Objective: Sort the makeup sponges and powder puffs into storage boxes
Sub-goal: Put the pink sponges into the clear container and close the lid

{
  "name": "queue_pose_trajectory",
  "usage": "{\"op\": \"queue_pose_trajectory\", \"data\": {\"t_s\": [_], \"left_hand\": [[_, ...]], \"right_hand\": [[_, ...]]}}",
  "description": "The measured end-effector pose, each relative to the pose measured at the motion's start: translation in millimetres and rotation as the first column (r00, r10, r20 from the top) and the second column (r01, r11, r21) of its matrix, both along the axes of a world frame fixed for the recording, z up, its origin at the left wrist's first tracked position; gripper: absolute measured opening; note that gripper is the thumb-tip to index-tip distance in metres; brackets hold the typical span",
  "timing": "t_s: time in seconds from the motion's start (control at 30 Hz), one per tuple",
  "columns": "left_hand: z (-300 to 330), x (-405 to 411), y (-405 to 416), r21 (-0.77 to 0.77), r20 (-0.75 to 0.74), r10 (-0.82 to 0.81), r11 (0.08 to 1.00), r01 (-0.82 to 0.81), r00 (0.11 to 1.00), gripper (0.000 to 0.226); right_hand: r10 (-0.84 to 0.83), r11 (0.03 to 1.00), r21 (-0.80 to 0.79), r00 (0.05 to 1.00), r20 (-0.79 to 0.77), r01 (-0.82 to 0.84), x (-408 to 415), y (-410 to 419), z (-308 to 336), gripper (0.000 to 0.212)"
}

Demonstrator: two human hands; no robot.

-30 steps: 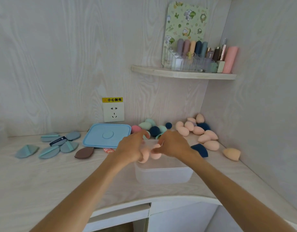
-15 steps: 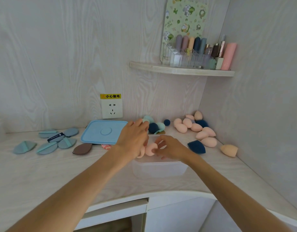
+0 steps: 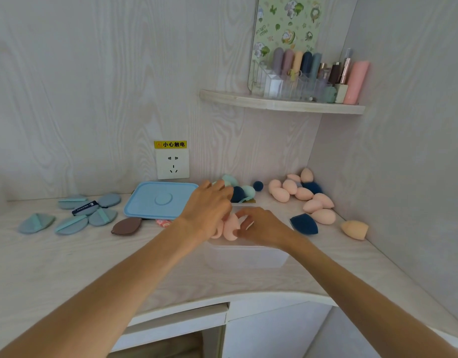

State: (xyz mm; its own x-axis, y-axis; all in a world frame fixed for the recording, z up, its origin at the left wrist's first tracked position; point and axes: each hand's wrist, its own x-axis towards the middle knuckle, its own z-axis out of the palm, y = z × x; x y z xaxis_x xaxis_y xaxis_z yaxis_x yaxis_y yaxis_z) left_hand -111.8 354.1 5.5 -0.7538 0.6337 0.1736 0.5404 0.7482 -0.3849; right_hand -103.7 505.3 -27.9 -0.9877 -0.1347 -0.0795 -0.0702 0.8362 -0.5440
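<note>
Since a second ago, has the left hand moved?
Yes. The left hand has reached away from the person, toward the wall: its fingertips now cross the far edge of the clear storage box to the teal sponges.

head view, downward over corner desk (image 3: 67,267)

A yellow warning label (image 3: 170,144) on the wall just above the white socket (image 3: 173,164) reads "小心触电", with a small warning triangle at its left end. On the tabletop, a dark band (image 3: 85,207) across one blue powder puff (image 3: 86,209) carries white print — only a "6" can be read. The green card (image 3: 287,27) on the shelf bears lettering too small to read.
</note>
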Motion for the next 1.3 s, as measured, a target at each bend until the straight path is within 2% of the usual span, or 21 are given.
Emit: {"op": "queue_pose_trajectory", "data": {"t_s": [0.17,0.27,0.43,0.63,0.77,0.9,0.97,1.0,1.03,1.07,1.1,1.13,1.17,1.23,1.3], "left_hand": [[-1.2,-0.7,-1.2,0.137,0.179,0.108,0.982,-0.134,0.978,0.030],[6.4,-0.6,-6.7,0.153,0.237,0.096,0.979,-0.135,0.967,0.035],[1.5,2.0,-14.3,0.237,0.258,0.083,0.960,-0.147,0.963,0.042],[-6.0,5.6,-11.7,0.320,0.234,0.018,0.943,-0.094,0.972,0.038],[-5.1,7.2,-15.0,0.352,0.344,-0.025,0.930,-0.104,0.939,0.051],[-7.9,4.0,-15.7,0.330,0.368,0.017,0.932,-0.148,0.930,0.049],[-8.1,3.1,-16.2,0.344,0.366,0.030,0.924,-0.165,0.930,0.048],[-8.4,3.0,-16.9,0.347,0.363,0.033,0.923,-0.168,0.931,0.048],[-8.3,2.5,-17.3,0.350,0.358,0.035,0.921,-0.169,0.933,0.048],[-8.5,2.8,-17.8,0.351,0.352,0.039,0.921,-0.171,0.935,0.047],[-8.7,2.9,-17.3,0.351,0.346,0.043,0.920,-0.172,0.937,0.048],[-8.9,3.0,-16.3,0.352,0.336,0.045,0.921,-0.169,0.941,0.048],[-9.4,2.9,-15.0,0.348,0.326,0.050,0.922,-0.169,0.944,0.048],[-9.2,3.1,-11.5,0.324,0.310,0.063,0.931,-0.167,0.949,0.049],[-9.0,3.8,-10.1,0.311,0.293,0.070,0.936,-0.164,0.954,0.049]], "right_hand": [[0.003,0.999,-0.040,1.000,0.026,-0.002,0.3,0.1,2.5,0.040],[0.035,0.995,-0.093,0.997,0.069,-0.028,1.0,2.4,5.0,0.043],[0.083,0.994,-0.072,0.993,0.086,-0.077,-0.8,-1.7,12.4,0.041],[-0.023,0.994,-0.105,0.995,0.096,0.033,0.6,-2.6,9.7,0.030],[0.017,0.994,-0.105,1.000,0.008,-0.016,1.8,-3.4,8.5,0.026],[0.107,0.987,-0.123,0.994,0.016,-0.104,9.1,5.1,24.8,0.023],[0.045,0.952,-0.303,0.999,-0.024,-0.051,10.5,22.3,48.3,0.022],[-0.057,0.925,-0.380,0.996,-0.062,0.029,8.2,36.0,58.2,0.020],[-0.198,0.917,-0.375,0.972,-0.129,0.137,2.2,54.0,64.5,0.017],[-0.328,0.928,-0.256,0.921,-0.209,0.272,-3.6,73.0,68.0,0.016],[-0.387,0.918,-0.021,0.884,-0.264,0.396,-8.3,92.2,66.5,0.018],[-0.389,0.869,0.222,0.888,-0.245,0.442,-10.6,109.3,61.5,0.024],[-0.382,0.823,0.385,0.908,-0.170,0.418,-11.7,122.8,54.0,0.030],[-0.383,0.791,0.497,0.922,-0.052,0.357,-8.0,139.0,39.0,0.034],[-0.375,0.814,0.450,0.924,-0.079,0.368,0.9,140.0,33.6,0.032]]}}
